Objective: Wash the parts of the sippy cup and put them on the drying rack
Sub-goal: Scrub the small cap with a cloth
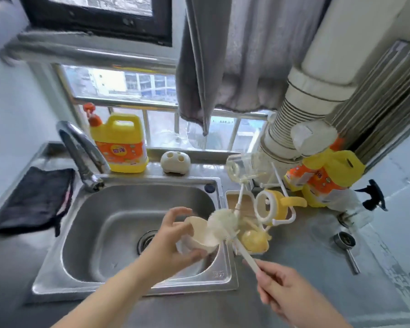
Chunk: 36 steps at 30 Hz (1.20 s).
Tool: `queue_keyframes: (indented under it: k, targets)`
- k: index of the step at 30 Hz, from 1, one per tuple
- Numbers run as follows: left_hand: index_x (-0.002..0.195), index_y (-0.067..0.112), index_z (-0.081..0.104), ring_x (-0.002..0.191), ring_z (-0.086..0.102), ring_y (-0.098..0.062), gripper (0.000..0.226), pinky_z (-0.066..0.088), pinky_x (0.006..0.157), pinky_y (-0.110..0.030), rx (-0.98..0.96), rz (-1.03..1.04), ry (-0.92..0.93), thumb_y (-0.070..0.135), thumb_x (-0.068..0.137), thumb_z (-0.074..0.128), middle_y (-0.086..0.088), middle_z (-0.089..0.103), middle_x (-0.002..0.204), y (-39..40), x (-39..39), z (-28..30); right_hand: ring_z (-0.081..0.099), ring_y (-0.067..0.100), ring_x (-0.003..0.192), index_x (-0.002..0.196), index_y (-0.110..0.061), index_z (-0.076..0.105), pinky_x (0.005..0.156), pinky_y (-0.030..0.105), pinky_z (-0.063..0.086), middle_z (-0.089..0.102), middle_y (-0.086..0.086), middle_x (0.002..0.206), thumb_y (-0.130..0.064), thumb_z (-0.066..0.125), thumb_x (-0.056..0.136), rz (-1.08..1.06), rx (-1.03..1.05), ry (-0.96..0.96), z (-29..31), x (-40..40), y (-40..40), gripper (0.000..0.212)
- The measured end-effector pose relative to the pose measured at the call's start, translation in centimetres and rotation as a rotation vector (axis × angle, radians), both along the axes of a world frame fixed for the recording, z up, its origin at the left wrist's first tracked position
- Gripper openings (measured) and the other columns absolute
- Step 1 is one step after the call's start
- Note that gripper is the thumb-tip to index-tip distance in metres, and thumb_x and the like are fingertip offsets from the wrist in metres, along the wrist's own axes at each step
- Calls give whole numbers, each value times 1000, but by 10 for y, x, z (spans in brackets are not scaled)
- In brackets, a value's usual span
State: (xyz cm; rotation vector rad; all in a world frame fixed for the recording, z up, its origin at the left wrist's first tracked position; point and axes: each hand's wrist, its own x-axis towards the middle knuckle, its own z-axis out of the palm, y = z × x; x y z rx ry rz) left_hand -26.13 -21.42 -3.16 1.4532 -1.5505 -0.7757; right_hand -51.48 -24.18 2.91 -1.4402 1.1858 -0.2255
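Head view: cream cup part (200,235), seemingly a bowl-shaped cap, in left fingers (175,217); right fingers (273,276) round brush (223,223).

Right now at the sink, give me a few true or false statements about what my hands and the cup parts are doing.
1. The left hand holds a cream cup part over the sink. True.
2. The right hand holds a sponge. False: it grips the handle of a brush.
3. Water runs from the tap. False: no stream shows.
4. A yellow handled ring is on the drying rack. True.
5. The detergent jug lies in the sink. False: it stands upright behind it.
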Motion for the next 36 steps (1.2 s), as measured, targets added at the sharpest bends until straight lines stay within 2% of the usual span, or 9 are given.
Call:
queue_keyframes:
  k: [4, 8, 11, 15, 24, 27, 29, 32, 36]
  targets:
    - [75, 38, 52, 113, 39, 11, 48, 31, 89, -3, 88, 104, 50, 68, 49, 78, 15, 37, 126, 24, 48, 6, 50, 7, 55, 95, -48, 69, 58, 18, 39, 54, -5, 58, -27, 53, 95, 170, 8, -8, -3, 56, 7, 27]
    - [93, 26, 45, 100, 53, -3, 62, 46, 79, -14, 219, 185, 206, 40, 46, 84, 9, 47, 117, 32, 88, 16, 53, 4, 60, 100, -53, 66, 64, 16, 41, 55, -9, 59, -25, 51, 95, 272, -42, 2, -3, 101, 6, 32]
    - [114, 31, 43, 97, 61, -11, 81, 55, 80, -27, 355, 204, 262, 37, 44, 85, 4, 55, 115, 33, 115, 14, 51, -2, 61, 109, -49, 63, 65, 10, 40, 55, -9, 61, -24, 48, 97, 308, -86, 52, 0, 126, 3, 32]
    - [113, 28, 50, 90, 66, -11, 77, 55, 71, -24, 435, 217, 376, 30, 45, 87, 2, 63, 108, 31, 134, 4, 51, -5, 59, 112, -50, 60, 65, 7, 41, 55, -12, 59, -24, 48, 97, 283, -60, 110, -4, 147, 7, 32]
    - [125, 19, 56, 100, 64, -30, 105, 53, 82, -40, 501, 102, 900, 31, 30, 98, -17, 63, 116, 31, 167, -13, 52, -8, 63, 112, -55, 60, 66, 7, 41, 57, -21, 63, -31, 53, 94, 320, -165, 222, -5, 169, 3, 30]
    - [131, 22, 49, 96, 64, -30, 109, 55, 80, -38, 484, 95, 1078, 24, 33, 97, -14, 65, 109, 32, 176, -13, 52, -4, 64, 103, -69, 55, 68, 11, 43, 59, -21, 69, -33, 53, 94, 394, -238, 281, 3, 178, 2, 37]
    - [132, 15, 44, 93, 65, -29, 113, 56, 80, -39, 474, 127, 1186, 29, 33, 97, -15, 61, 110, 32, 175, -14, 52, 0, 64, 102, -75, 48, 67, 13, 44, 63, -14, 76, -36, 49, 96, 430, -299, 304, 8, 189, 3, 40]
    - [131, 5, 49, 92, 65, -32, 100, 58, 75, -42, 523, 215, 1386, 39, 47, 92, -21, 57, 114, 31, 164, -12, 50, 5, 65, 126, -60, 44, 66, 20, 43, 63, -8, 87, -37, 40, 99, 491, -414, 352, 4, 209, 5, 36]
    - [117, 1, 56, 92, 61, -45, 58, 57, 74, -49, 592, 362, 1639, 40, 75, 65, -25, 62, 105, 23, 155, -4, 54, 19, 76, 134, -55, 39, 70, 28, 43, 59, 3, 92, -33, 36, 99, 527, -560, 456, -7, 231, 10, 41]
